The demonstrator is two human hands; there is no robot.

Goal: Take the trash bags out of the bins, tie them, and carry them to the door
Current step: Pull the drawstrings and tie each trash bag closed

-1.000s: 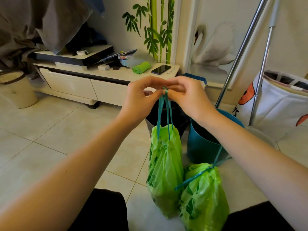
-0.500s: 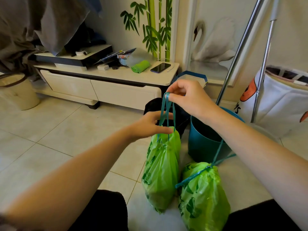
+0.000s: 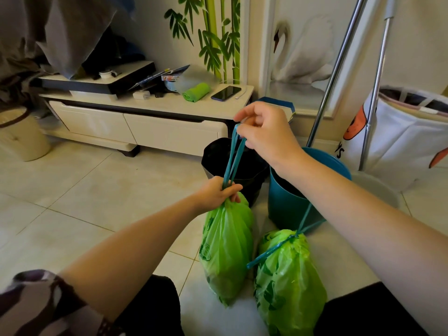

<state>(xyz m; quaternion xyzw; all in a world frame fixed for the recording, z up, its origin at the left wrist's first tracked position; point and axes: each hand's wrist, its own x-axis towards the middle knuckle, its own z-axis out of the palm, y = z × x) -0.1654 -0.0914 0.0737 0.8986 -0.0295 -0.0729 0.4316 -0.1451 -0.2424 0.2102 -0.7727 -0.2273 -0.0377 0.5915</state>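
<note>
Cinching the drawstring (image 3: 233,156) of one green trash bag (image 3: 226,248) shut, both hands at work.

The right hand (image 3: 264,134) pinches the top loops of the teal drawstring and holds them up taut, while the left hand (image 3: 215,194) is curled round the gathered neck of the bag, which hangs just above the floor (image 3: 72,202). Just beside it, a second green bag (image 3: 288,282) sits on the tiles, its neck already drawn closed by its own string. Behind both stand a black bin (image 3: 213,156) and a blue bin (image 3: 288,209). The tying step looks about half done; next, I judge, the loops need knotting tightly at the neck before either bag goes to the door.
</note>
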